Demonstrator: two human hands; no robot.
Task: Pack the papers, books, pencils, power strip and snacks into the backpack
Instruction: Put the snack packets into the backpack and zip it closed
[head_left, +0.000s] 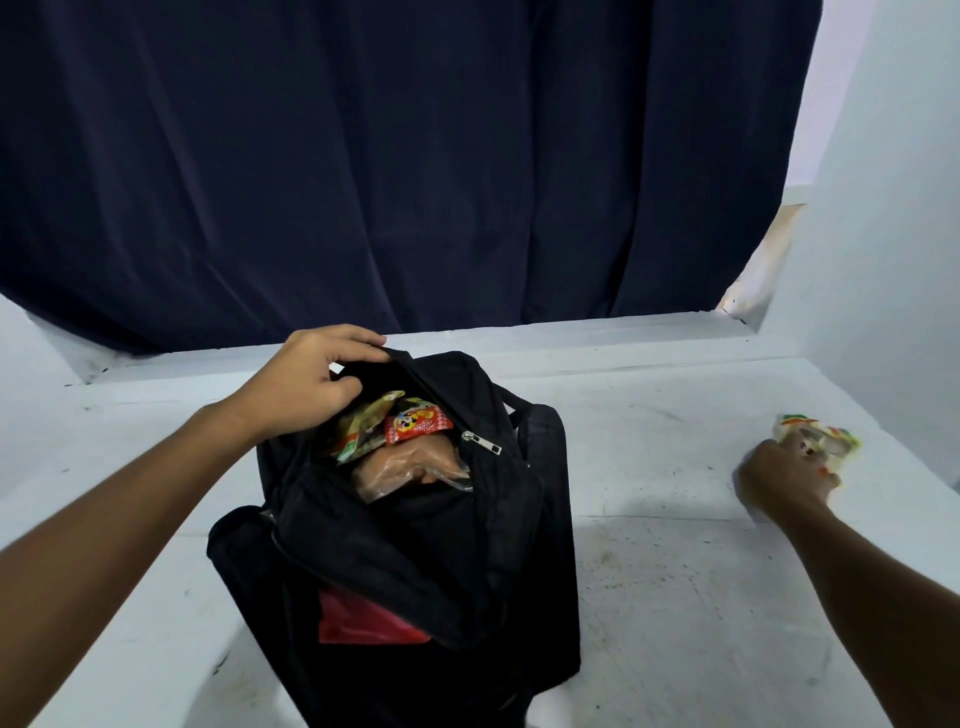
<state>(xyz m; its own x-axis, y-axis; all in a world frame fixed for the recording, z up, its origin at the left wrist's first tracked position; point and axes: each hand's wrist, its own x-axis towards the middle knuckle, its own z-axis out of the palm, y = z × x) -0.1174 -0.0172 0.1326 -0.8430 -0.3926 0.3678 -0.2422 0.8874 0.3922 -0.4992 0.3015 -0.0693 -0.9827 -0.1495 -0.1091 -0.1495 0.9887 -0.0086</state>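
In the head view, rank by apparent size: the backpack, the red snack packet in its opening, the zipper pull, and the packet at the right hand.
1. backpack
2. Unsure: red snack packet and the blurred, partly hidden packet at the right hand look alike
3. zipper pull

A dark navy curtain (415, 156) hangs in folds behind the scuffed white table (675, 571); pale wall (883, 208) at right.

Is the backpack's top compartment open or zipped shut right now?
Open. The left hand holds the backpack flap back, the zipper pull hangs at the side, and snack packets show inside the gap.
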